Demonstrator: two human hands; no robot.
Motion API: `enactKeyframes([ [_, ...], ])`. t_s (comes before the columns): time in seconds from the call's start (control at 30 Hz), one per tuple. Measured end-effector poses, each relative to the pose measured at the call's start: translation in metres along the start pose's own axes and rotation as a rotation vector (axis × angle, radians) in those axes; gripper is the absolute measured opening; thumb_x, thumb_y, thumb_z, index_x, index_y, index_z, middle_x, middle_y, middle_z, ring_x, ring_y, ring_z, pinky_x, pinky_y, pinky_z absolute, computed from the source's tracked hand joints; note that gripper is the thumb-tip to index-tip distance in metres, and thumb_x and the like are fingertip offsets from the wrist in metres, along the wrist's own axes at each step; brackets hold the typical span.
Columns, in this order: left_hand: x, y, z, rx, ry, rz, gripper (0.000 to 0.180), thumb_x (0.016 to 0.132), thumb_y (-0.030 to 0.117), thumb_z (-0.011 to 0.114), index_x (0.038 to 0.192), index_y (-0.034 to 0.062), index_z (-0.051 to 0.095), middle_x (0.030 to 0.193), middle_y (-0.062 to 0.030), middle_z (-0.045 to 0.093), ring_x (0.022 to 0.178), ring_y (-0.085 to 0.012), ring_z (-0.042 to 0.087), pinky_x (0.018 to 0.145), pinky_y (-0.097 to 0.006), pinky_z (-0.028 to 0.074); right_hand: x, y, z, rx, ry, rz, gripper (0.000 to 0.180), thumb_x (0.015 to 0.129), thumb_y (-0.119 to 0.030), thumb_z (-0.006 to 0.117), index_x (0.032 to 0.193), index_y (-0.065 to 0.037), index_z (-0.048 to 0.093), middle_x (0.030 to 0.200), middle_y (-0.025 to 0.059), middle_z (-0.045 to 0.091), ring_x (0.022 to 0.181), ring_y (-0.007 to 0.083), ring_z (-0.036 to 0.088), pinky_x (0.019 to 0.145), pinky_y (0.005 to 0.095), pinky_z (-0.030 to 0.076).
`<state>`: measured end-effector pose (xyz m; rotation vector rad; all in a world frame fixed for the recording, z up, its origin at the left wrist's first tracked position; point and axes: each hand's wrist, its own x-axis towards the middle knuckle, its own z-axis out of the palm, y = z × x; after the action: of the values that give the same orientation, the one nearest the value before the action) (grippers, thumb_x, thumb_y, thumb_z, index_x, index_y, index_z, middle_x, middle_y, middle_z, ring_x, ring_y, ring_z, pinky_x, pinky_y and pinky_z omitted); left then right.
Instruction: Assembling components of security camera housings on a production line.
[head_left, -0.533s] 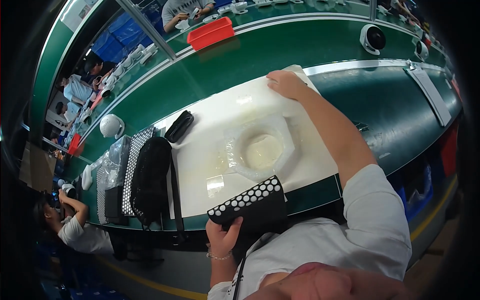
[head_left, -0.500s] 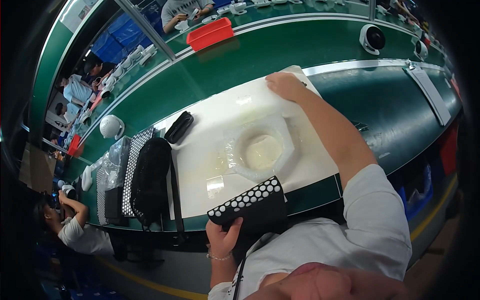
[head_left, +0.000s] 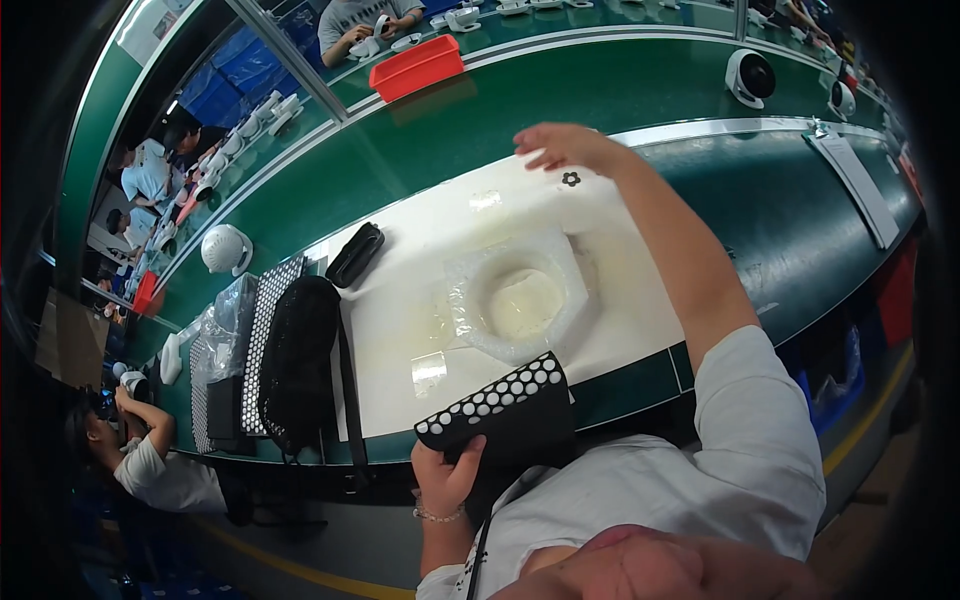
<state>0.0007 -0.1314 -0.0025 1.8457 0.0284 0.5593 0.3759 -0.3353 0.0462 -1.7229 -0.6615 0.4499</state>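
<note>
My left hand grips the lower left end of a black item with a white-dotted band, possibly a bag or case, at the near edge of the bench. Thumb lies on its front; the other fingers are mostly hidden. My right hand reaches over the far edge of a white sheet, fingers apart and slightly blurred, with nothing in them. Just below it, a small dark flower-shaped mark shows on the sheet. Mid-sheet sits a whitish, translucent octagonal block with a round hollow.
Left of the sheet lie a black mesh bag with a strap, dotted black items, clear plastic and a small black case. A clipboard rests at right. White round devices, a red bin and people at work are beyond.
My right hand has lifted off the sheet's far corner and shifted slightly left and up, its fingers spreading. The flower-shaped mark is now uncovered. My left hand stays put.
</note>
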Motion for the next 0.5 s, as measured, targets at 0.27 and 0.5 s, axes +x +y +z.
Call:
enactKeyframes([
  [0.27, 0.003, 0.004, 0.001, 0.014, 0.013, 0.011, 0.022, 0.067, -0.005, 0.064, 0.088, 0.0003, 0.060, 0.081, -0.0065, 0.062, 0.070, -0.0121, 0.056, 0.063, -0.023, 0.043, -0.007, 0.021, -0.030, -0.087, 0.142, 0.231, 0.027, 0.086, -0.033, 0.050, 0.077, -0.008, 0.054, 0.062, -0.0013, 0.048, 0.054, 0.0080, 0.045, 0.052, 0.0219, 0.039],
  [0.5, 0.006, 0.003, -0.004, 0.099, -0.117, -0.018, 0.021, 0.069, 0.007, 0.064, 0.088, 0.0010, 0.060, 0.081, -0.0113, 0.062, 0.073, -0.0223, 0.060, 0.067, -0.029, 0.045, -0.001, 0.059, -0.048, -0.120, 0.309, 0.142, 0.017, 0.085, -0.027, 0.052, 0.078, -0.011, 0.050, 0.053, -0.0030, 0.039, 0.041, 0.0059, 0.038, 0.035, 0.0211, 0.028],
])
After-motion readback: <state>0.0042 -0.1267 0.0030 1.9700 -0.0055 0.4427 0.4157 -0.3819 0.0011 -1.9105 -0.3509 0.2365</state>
